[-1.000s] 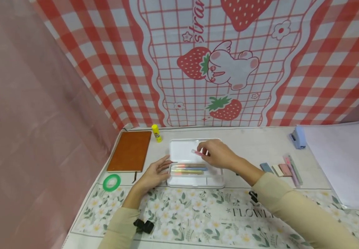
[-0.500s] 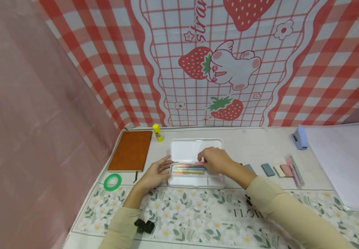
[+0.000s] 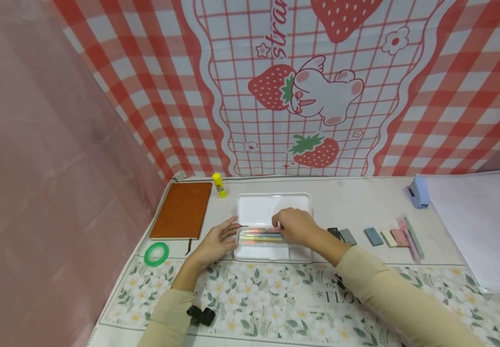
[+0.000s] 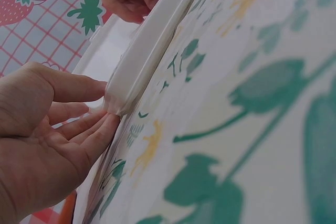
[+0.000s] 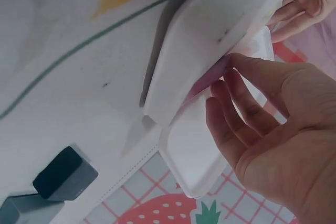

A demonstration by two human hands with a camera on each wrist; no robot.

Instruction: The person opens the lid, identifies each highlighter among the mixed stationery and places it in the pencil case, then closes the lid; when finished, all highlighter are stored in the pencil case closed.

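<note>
A white pencil case lies with its lid folded back toward the wall. Several slim coloured pens lie side by side in its rear compartment. My left hand holds the case's left end, its thumb and fingertips at the corner in the left wrist view. Over the case's right half, my right hand pinches a pink pen between thumb and fingertips, low inside the rear compartment. The hand hides that pen's right part in the head view.
Right of the case lie a black block, a grey one, a blue one, erasers and two pens. A stapler stands behind. Leftward are a notebook, glue stick and green tape.
My right hand has lowered the pink pen from above the lid into the rear compartment and shifted slightly left. My left hand stays at the case's end.
</note>
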